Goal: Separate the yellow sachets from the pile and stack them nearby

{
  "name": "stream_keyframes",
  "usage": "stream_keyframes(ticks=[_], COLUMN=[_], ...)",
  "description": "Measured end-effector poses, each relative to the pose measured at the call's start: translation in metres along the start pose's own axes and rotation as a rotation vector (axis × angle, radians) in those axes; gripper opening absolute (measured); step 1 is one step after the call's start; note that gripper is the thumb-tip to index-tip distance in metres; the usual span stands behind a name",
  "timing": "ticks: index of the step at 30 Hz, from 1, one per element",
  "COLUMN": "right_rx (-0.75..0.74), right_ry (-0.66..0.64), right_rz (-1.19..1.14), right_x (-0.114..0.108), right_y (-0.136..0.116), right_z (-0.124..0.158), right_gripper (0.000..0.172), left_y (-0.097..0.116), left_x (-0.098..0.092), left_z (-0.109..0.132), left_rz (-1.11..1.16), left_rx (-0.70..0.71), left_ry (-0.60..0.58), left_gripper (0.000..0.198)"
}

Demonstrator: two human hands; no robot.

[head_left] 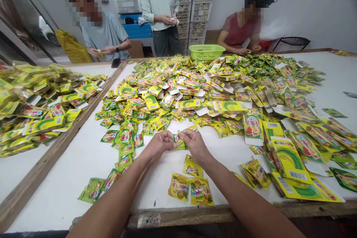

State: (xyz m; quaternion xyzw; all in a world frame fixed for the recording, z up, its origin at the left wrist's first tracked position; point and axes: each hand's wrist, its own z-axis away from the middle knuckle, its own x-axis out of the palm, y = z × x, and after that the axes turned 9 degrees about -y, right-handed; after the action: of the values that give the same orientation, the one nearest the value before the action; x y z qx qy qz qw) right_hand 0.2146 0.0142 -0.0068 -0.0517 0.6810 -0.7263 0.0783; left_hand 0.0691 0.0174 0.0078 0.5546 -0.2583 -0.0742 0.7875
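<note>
The left hand (159,142) and right hand (195,145), close together, both pinch a small green packet (180,145) above the surface (152,191), three yellow packets (179,187) lying between it and the near edge, and a heap of boxes and packets (188,104) spreading from just beyond it toward the far edge.

Pale wall (318,11) (stacked crates (201,10) alongside)
</note>
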Motion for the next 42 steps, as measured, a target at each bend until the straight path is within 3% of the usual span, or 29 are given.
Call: stream_keyframes(ticks=[4, 8, 13, 16, 19, 22, 26, 29, 33, 35, 39, 42], right_rx=[-0.032, -0.035, 0.014, 0.068, 0.095, 0.075, -0.009, -0.033, -0.057, -0.049, 0.049, 0.054], right_ry=[0.021, -0.037, 0.346, 0.331, 0.246, 0.183, 0.009, 0.026, 0.085, 0.036, -0.188, -0.100], right_rz=[0.106, 0.224, 0.741, 0.890, 0.808, 0.474, 0.050, 0.106, 0.227, 0.142, -0.159, -0.148], right_x=[0.003, -0.003, -0.036, -0.047, -0.045, -0.035, -0.020, -0.013, -0.011, -0.013, -0.017, -0.025], right_y=[0.000, -0.003, -0.004, 0.001, 0.004, 0.003, 0.002, 0.004, 0.005, 0.002, -0.012, -0.020], right_z=[0.000, -0.003, -0.013, -0.018, -0.019, -0.018, -0.016, -0.015, -0.013, -0.011, -0.006, -0.005], right_gripper=[0.024, 0.026, 0.015, 0.021, 0.035, 0.040, 0.043, 0.041, 0.029, 0.025, 0.032, 0.035], left_y=[-0.001, -0.006, -0.014, -0.018, -0.021, -0.020, -0.014, -0.009, -0.005, -0.003, 0.009, 0.028], left_x=[0.002, -0.001, -0.017, -0.023, -0.025, -0.023, -0.014, -0.005, 0.000, 0.000, 0.002, 0.002], left_z=[0.002, -0.002, -0.011, -0.016, -0.020, -0.020, -0.018, -0.014, -0.012, -0.013, -0.019, -0.032], left_rz=[0.060, 0.019, -0.219, -0.309, -0.339, -0.329, -0.151, 0.020, -0.033, -0.022, 0.013, -0.097], left_rx=[-0.054, -0.071, 0.062, 0.121, 0.153, 0.148, 0.127, 0.125, 0.100, 0.086, 0.061, -0.006], left_ry=[0.021, 0.130, 0.267, 0.352, 0.422, 0.468, 0.391, 0.288, 0.262, 0.261, 0.197, 0.079], left_gripper=[0.040, 0.044, 0.040, 0.038, 0.036, 0.036, 0.040, 0.043, 0.040, 0.040, 0.038, 0.036])
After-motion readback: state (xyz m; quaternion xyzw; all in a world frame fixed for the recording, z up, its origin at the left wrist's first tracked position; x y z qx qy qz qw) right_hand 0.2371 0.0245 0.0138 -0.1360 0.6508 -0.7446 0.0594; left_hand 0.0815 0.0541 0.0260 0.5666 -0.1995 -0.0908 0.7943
